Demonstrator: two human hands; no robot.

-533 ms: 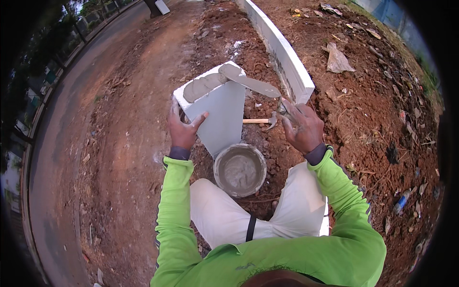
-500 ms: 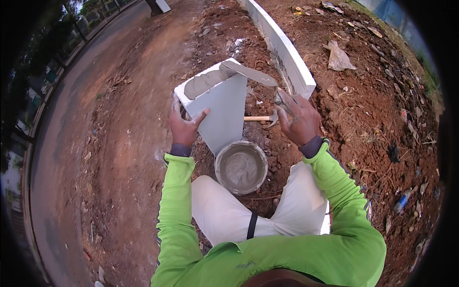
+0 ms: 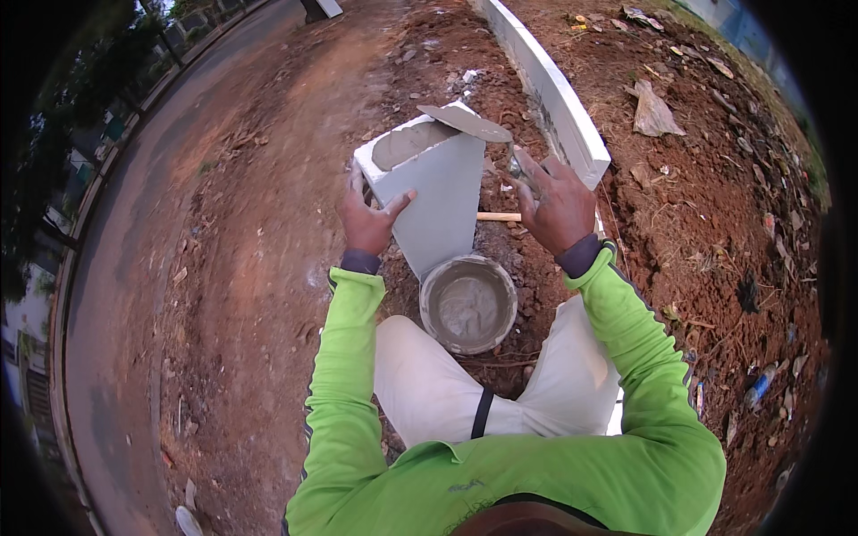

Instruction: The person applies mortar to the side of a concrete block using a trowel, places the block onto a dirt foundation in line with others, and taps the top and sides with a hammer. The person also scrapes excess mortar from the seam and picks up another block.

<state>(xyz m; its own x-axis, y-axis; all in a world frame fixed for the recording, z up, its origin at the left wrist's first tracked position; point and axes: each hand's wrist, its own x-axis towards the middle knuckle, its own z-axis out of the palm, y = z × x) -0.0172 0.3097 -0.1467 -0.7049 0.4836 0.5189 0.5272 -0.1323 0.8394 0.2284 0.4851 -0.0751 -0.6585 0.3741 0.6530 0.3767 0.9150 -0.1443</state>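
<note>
My left hand (image 3: 371, 214) grips the left edge of a white lightweight block (image 3: 435, 201), which stands upright and slightly tilted. Grey mortar (image 3: 407, 145) covers much of its narrow top face. My right hand (image 3: 559, 205) is closed round the handle of a trowel (image 3: 469, 123), whose flat grey blade lies over the far right end of that top face. Close in front of the block, between my knees, sits a round bucket (image 3: 468, 305) with wet grey mortar inside. A wooden hammer handle (image 3: 499, 216) shows behind the block; my right hand hides its head.
A low wall of white blocks (image 3: 559, 98) runs away on the right, its near end close to my right hand. Reddish soil with litter, a crumpled sheet (image 3: 657, 112) and a plastic bottle (image 3: 761, 384) lies to the right. A paved road (image 3: 116, 357) curves along the left.
The trowel blade has moved back over the block's far right corner, and the mortar looks smoother and flatter. My view has shifted slightly, and my right hand now covers the hammer head.
</note>
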